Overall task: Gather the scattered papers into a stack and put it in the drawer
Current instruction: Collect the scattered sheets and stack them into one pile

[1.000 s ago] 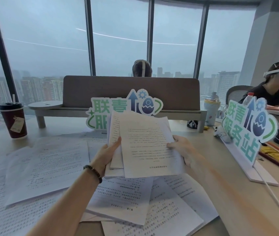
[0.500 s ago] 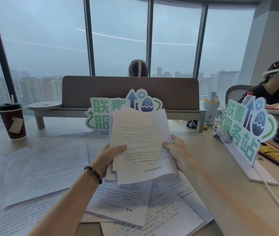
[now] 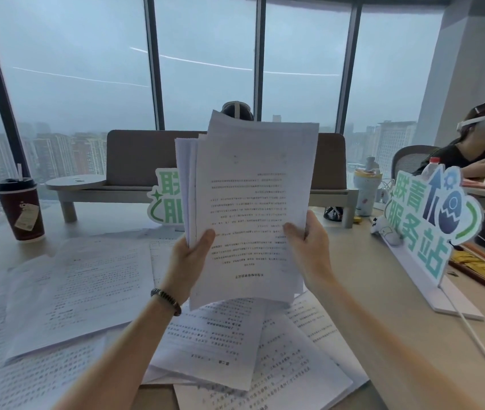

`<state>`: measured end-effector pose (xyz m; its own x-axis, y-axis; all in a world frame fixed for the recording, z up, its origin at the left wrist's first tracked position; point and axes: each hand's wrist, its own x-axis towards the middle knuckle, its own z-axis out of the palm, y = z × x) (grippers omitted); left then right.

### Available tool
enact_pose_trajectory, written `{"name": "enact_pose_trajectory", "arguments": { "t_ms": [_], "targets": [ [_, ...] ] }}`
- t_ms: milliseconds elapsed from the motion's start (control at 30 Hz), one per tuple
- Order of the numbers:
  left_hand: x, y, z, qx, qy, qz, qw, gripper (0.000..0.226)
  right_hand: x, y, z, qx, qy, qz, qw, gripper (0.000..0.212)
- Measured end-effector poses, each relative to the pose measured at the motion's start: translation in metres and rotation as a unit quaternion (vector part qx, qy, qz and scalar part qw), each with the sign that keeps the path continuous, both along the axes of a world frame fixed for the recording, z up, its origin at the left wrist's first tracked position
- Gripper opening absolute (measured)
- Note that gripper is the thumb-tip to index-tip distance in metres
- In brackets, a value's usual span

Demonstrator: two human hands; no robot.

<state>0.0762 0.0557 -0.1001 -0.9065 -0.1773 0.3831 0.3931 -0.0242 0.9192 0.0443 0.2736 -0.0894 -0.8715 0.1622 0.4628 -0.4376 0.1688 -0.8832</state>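
Up came the bundle of papers from a low tilt over the desk to nearly upright at face height, its long axis running twelve to six. Left hand pinched the left edge low down, thumb on the front sheet, and right hand gripped the right edge the same way, so both hands were closed on the one bundle and neither was nearer than the other. Sheets at the left side fanned out unevenly, so by my reading a squaring tap on the desk was called for, bottom edge straight down toward six. Loose sheets lay flat below, spread from nine o'clock round to five, directly under and beside the hands. A coffee cup stood off at ten, and a green sign at three. No drawer showed anywhere.
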Motion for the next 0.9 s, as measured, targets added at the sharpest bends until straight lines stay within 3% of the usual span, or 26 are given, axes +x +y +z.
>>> {"name": "enact_pose_trajectory", "arguments": {
  "t_ms": [167, 267, 500, 633, 800, 900],
  "targets": [
    [0.003, -0.004, 0.003, 0.061, -0.031, -0.034, 0.997, 0.012, 0.006, -0.003, 0.003, 0.004, 0.026, 0.073, 0.997, 0.083],
    [0.004, -0.007, 0.005, 0.063, -0.034, -0.042, 0.997, 0.012, 0.009, -0.002, 0.009, 0.019, 0.055, 0.071, 0.996, 0.095],
    [0.003, -0.011, 0.004, 0.065, -0.052, -0.047, 0.995, 0.012, 0.003, -0.005, 0.008, 0.072, 0.054, 0.047, 0.995, 0.076],
    [0.003, -0.011, 0.002, 0.058, -0.07, -0.057, 0.994, 0.014, -0.001, -0.003, -0.001, 0.032, 0.041, 0.038, 0.998, 0.071],
    [0.002, -0.01, -0.004, 0.037, -0.073, -0.057, 0.995, 0.012, 0.007, -0.013, -0.024, 0.017, -0.023, 0.072, 0.997, 0.036],
    [0.0, -0.011, -0.006, 0.023, -0.07, -0.054, 0.996, 0.011, 0.007, -0.018, -0.03, 0.014, -0.036, 0.072, 0.997, 0.027]
  ]
}}
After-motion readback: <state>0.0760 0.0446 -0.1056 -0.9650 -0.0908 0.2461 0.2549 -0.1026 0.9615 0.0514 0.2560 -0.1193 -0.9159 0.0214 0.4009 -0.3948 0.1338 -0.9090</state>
